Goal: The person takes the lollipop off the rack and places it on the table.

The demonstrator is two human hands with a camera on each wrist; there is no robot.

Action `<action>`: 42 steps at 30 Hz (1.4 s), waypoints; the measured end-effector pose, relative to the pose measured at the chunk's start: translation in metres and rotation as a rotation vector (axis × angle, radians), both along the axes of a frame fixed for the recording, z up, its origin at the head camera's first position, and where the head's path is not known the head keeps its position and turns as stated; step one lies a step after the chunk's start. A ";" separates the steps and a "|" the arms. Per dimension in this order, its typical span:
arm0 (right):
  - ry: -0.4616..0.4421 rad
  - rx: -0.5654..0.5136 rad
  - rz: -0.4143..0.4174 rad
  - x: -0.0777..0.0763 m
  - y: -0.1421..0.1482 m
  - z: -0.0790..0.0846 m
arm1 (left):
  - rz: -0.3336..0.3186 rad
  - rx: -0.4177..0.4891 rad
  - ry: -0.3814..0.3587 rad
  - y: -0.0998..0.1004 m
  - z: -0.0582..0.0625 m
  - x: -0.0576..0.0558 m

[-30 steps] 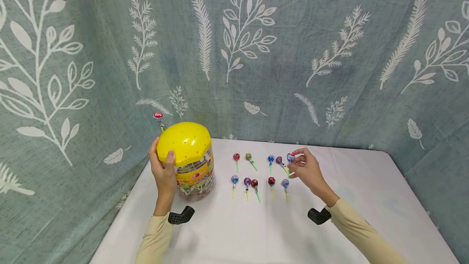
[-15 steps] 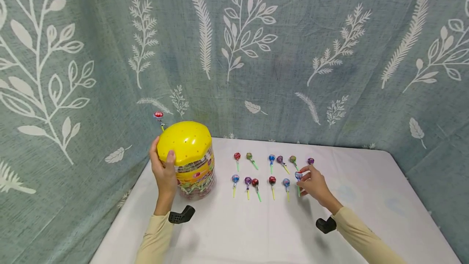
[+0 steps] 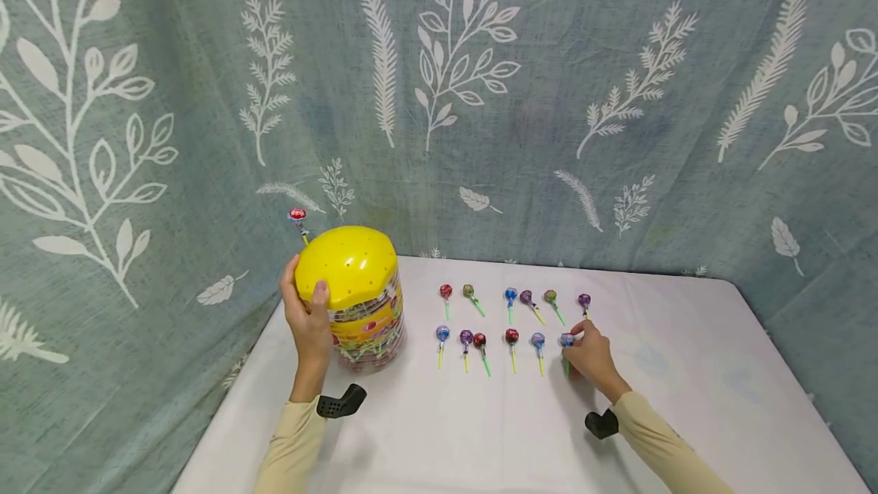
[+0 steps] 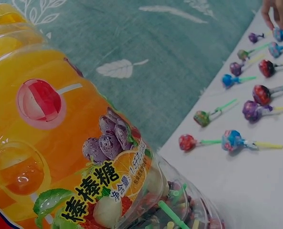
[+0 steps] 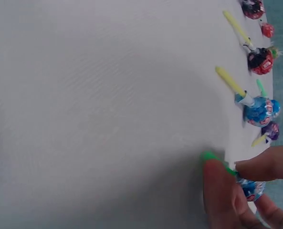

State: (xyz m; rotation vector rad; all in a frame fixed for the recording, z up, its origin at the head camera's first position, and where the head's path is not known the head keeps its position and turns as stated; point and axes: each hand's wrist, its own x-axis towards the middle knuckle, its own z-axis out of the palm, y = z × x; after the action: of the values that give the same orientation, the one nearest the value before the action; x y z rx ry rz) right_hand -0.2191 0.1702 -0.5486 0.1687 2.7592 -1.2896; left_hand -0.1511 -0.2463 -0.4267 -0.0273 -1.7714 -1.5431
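Observation:
At the right end of the front row, my right hand [image 3: 595,355] pinches a blue-wrapped lollipop [image 3: 567,340] by its green stick, low over the white table. The right wrist view shows this stick between thumb and fingers, with the wrapped head [image 5: 252,190] beyond. My left hand [image 3: 309,330] grips a clear lollipop jar [image 3: 373,326] near its yellow lid [image 3: 348,261], thumb on the front and fingers round the far side. Another lollipop, red and blue [image 3: 297,215], sticks up behind the lid; the lower part of its stick is hidden.
Lollipops lie in two rows across the table [image 3: 453,433]. The back row runs from a red one [image 3: 446,291] to a purple one [image 3: 584,299]; the front row starts with a blue one [image 3: 442,333]. A leaf-patterned curtain [image 3: 535,113] hangs behind the table.
My right hand has carried the blue lollipop from the back row rightward and down to the front row's right end. The left hand and jar stay put.

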 end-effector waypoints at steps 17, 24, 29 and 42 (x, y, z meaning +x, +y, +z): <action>0.035 -0.301 0.062 -0.009 -0.051 0.050 | 0.012 -0.001 0.022 -0.004 0.003 0.001; 0.066 -0.454 0.182 -0.009 -0.089 0.087 | 0.015 0.019 0.025 -0.013 -0.015 -0.011; 0.094 -0.542 0.237 -0.011 -0.114 0.115 | 0.009 0.026 0.022 -0.018 -0.026 -0.017; 0.146 -0.697 0.406 -0.011 -0.169 0.175 | -0.010 0.014 0.040 -0.001 -0.001 0.000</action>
State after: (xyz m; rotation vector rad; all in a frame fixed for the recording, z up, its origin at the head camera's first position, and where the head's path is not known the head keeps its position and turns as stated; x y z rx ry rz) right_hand -0.2298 0.0014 -0.3733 -0.5174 2.0938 -2.0593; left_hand -0.1513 -0.2475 -0.4275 -0.0600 -1.7314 -1.5522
